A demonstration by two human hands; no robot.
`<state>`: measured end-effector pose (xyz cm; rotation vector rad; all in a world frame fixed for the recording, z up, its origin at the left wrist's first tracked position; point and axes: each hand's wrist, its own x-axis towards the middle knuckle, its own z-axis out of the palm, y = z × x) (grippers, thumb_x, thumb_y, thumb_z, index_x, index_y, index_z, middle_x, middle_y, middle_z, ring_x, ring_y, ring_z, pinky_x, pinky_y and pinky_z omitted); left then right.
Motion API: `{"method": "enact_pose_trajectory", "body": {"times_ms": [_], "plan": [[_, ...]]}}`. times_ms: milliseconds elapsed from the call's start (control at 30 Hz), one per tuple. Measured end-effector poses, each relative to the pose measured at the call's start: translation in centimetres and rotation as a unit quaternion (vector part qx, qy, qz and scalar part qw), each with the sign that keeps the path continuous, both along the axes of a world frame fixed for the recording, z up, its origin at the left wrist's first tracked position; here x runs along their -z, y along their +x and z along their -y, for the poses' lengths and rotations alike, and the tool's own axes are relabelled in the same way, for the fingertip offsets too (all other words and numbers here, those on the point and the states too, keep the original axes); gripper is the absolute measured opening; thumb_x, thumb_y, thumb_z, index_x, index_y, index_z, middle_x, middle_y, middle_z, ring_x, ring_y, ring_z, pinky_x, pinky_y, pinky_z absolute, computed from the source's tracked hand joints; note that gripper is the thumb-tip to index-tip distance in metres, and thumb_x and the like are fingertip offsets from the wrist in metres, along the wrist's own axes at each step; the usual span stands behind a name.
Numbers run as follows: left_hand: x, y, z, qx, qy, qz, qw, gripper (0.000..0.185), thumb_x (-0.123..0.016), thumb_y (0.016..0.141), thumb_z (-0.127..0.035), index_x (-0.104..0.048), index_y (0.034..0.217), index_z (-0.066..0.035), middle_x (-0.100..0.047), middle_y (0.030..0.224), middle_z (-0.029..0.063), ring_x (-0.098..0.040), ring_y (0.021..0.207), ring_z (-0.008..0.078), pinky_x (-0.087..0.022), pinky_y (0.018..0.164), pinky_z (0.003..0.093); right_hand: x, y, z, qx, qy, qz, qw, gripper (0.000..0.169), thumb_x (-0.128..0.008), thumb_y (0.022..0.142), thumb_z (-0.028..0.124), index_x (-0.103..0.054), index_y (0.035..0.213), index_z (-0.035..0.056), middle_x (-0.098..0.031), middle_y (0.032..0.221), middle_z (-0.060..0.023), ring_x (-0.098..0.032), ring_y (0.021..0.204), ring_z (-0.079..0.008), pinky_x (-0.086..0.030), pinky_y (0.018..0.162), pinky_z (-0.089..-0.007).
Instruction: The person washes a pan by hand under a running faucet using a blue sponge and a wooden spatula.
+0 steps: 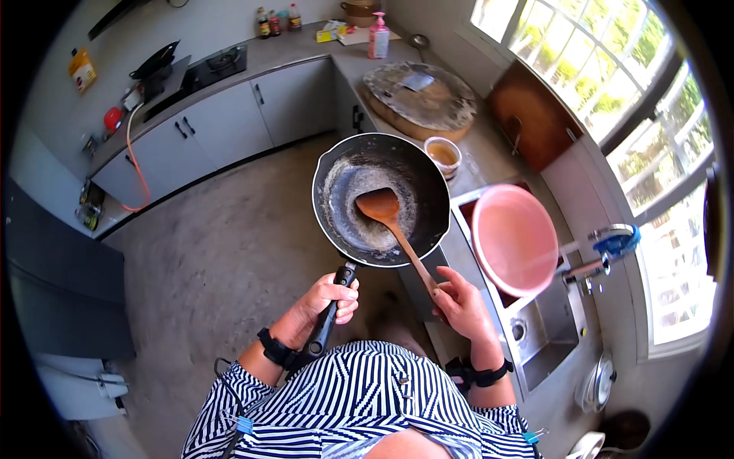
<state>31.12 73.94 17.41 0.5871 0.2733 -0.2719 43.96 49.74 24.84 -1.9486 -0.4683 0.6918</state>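
My left hand (331, 297) is closed around the black handle of a dark frying pan (338, 212), which I hold up in front of my body. Pale, cloudy residue coats the pan's inner surface. In my right hand (463, 304) is the end of a brown wooden spatula (408, 246). Its broad blade rests over the middle of the pan, though I cannot tell whether it touches the bottom. The pan's right rim is close to a plastic tub with brownish contents (443, 154) on the counter.
At my right, a pink basin (514, 241) sits over part of a steel sink (545, 344), beside a faucet (588, 269). Farther back are a round wooden chopping block (421, 94) and a pink pump bottle (378, 37). A gas hob (215, 69) is set into the far counter.
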Motion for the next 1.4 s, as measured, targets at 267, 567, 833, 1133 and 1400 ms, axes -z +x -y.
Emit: {"method": "enact_pose_trajectory", "body": {"times_ms": [267,567,833,1133,1400], "plan": [[0.1,3.4,-5.1,-0.1,-0.018,0.018,0.995,0.004,-0.054,0.081,-0.003,-0.051,0.082,-0.005,-0.044,0.054,0.0,-0.045,0.043,0.013,-0.037,0.039,0.0267,-0.2,8.9,-2.9,-0.016,0.026,0.099,0.995,0.032,-0.055,0.087,0.009,-0.052,0.116,-0.0034,-0.065,0.08,-0.0135,-0.063,0.065,-0.0148,-0.05,0.058,-0.0271],[-0.1,7.9,-12.2,-0.158,-0.041,0.016,0.987,0.003,-0.052,0.082,-0.004,-0.05,0.084,-0.005,-0.041,0.054,-0.0013,-0.042,0.044,0.0118,-0.035,0.04,0.0264,-1.8,17.7,-10.5,-0.096,0.026,0.218,0.971,0.021,-0.057,0.084,0.009,-0.059,0.102,-0.002,-0.063,0.072,-0.0158,-0.064,0.064,-0.0244,-0.049,0.061,-0.0314],[-0.7,14.7,-21.1,-0.126,-0.06,0.055,0.989,0.007,-0.054,0.082,-0.008,-0.05,0.086,-0.005,-0.042,0.056,-0.001,-0.043,0.047,0.0125,-0.036,0.04,0.0262,-4.1,26.5,-21.8,-0.129,0.036,0.24,0.962,0.018,-0.055,0.086,0.011,-0.062,0.095,-0.0036,-0.064,0.07,-0.0141,-0.064,0.066,-0.0169,-0.049,0.061,-0.0293],[-3.7,26.9,-33.2,0.008,-0.1,0.074,0.992,0.005,-0.054,0.082,-0.007,-0.051,0.085,-0.006,-0.043,0.057,-0.0022,-0.043,0.048,0.0111,-0.035,0.041,0.0251,-3.8,36.8,-31.7,0.025,-0.003,0.328,0.944,0.023,-0.055,0.086,0.019,-0.065,0.093,0.0001,-0.064,0.07,-0.0123,-0.064,0.07,-0.0198,-0.048,0.065,-0.0318],[-8.6,34.4,-41.2,0.057,-0.057,0.034,0.996,0.008,-0.05,0.084,-0.007,-0.046,0.077,-0.007,-0.039,0.057,-0.0053,-0.038,0.047,0.0059,-0.033,0.042,0.0202,-4.3,45.0,-38.2,0.082,-0.055,0.42,0.902,0.023,-0.054,0.084,0.022,-0.064,0.083,0.0009,-0.061,0.076,-0.0216,-0.06,0.075,-0.0382,-0.048,0.066,-0.0405]]}}
